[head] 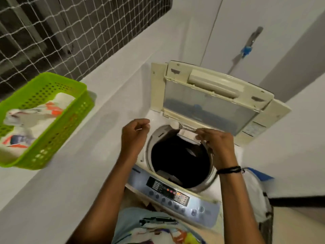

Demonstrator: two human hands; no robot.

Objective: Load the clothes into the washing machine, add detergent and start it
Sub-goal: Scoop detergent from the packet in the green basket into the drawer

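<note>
The big white top-loading washing machine (pixel 142 161) stands in the corner with its cream folding plastic lid (pixel 211 106) tipped up at the back. If the lid gets bumped, it could drop on the hands below it.

The bright green plastic basket with holes (pixel 77 110) sits on the pale ledge to the left, well apart from the machine. It looks close to the ledge's front edge, so a careless grab could knock it off.

The clothes, a dark heap of cloth (pixel 175 159), lie down in the round tub. It is too dark to see how full the tub is.

The blue-grey button panel (pixel 175 198) is at the front, touching the person's belly. Leaning on it could press a button too soon.

The left hand (pixel 134 136) hovers over the machine's back-left corner with its fingers curled. I cannot tell if it holds anything.

The right hand (pixel 218 147) has bent fingers at the tub's back rim, at a small white plastic tray (pixel 187 136). I cannot tell if it grips the tray. Soap poured there too quickly could miss it.

The white, orange and blue packets (pixel 35 118) lie in the basket.
</note>
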